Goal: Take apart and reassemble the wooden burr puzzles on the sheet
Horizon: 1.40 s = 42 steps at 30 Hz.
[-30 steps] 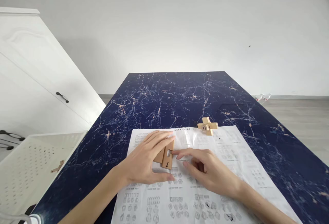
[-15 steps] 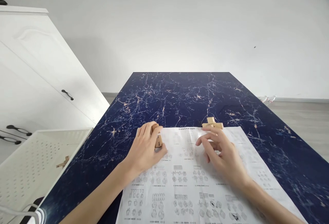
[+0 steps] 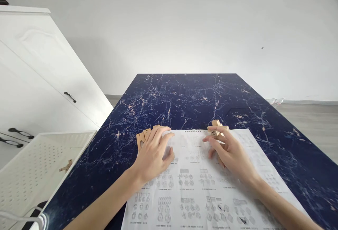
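Note:
My left hand (image 3: 153, 152) rests at the top left of the printed sheet (image 3: 190, 201), its fingers apart and the thumb held away. Beside and partly under it stand wooden puzzle blocks in a row: one block (image 3: 140, 140) at the far left, a block marked 2 (image 3: 146, 131) next to it, and another mostly behind the fingers. At the sheet's top edge, my right hand (image 3: 227, 149) has its thumb and forefinger around a wooden puzzle block with a dark mark (image 3: 214, 133). Other light wooden pieces (image 3: 216, 122) sit right behind that block.
The sheet of line drawings lies on a dark blue marbled table (image 3: 182, 99). To the left are a white perforated basket (image 3: 31, 166) with a wooden cross-shaped piece (image 3: 66, 166) and a white cabinet (image 3: 47, 71). A pale wall stands beyond.
My left hand has let go of a marked block and spread its fingers, uncovering blocks on its left. My right hand has moved onto the wooden pieces and closed around one.

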Each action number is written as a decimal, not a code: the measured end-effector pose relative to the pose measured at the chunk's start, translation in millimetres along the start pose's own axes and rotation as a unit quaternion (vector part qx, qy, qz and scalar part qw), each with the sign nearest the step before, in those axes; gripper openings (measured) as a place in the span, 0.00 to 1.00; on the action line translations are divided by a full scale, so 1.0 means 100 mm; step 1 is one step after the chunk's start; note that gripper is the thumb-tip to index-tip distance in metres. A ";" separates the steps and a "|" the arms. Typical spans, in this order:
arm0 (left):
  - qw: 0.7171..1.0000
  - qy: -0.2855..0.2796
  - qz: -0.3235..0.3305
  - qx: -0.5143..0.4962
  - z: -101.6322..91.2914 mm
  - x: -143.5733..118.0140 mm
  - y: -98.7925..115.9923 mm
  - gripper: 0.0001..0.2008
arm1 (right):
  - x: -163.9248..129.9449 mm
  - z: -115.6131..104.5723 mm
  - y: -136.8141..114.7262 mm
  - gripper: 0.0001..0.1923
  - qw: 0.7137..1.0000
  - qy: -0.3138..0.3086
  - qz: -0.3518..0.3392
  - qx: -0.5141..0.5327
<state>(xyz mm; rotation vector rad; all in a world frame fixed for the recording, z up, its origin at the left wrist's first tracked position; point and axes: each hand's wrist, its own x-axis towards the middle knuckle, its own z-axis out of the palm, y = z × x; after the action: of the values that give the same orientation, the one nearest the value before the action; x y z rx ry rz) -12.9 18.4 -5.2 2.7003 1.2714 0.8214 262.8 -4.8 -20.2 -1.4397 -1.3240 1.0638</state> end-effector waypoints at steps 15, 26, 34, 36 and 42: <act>0.878 -0.206 -0.104 -0.419 -0.13 -0.02 0.12 0.43 | -0.30 0.13 -0.14 0.06 0.927 -0.236 -0.288 -0.043; 0.862 -0.227 -0.145 -0.430 -0.18 0.06 0.19 0.42 | -0.34 0.17 -0.07 0.14 0.948 -0.174 -0.259 -0.058; 0.864 -0.218 -0.145 -0.430 -0.09 -0.01 0.17 0.50 | -0.33 0.14 -0.06 0.08 0.945 -0.154 -0.262 -0.123; 0.863 -0.218 -0.145 -0.431 -0.10 -0.01 0.18 0.49 | -0.33 0.14 -0.08 0.07 0.942 -0.156 -0.271 -0.126; 0.854 -0.225 -0.145 -0.446 -0.14 0.02 0.19 0.47 | -0.33 0.15 -0.12 0.06 0.931 -0.155 -0.303 -0.135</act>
<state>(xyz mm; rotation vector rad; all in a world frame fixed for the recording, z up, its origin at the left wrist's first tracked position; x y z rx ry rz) -5.3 5.5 12.6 1.7475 0.8410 0.4994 243.2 -36.1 -10.9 -0.9480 -2.0388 0.7238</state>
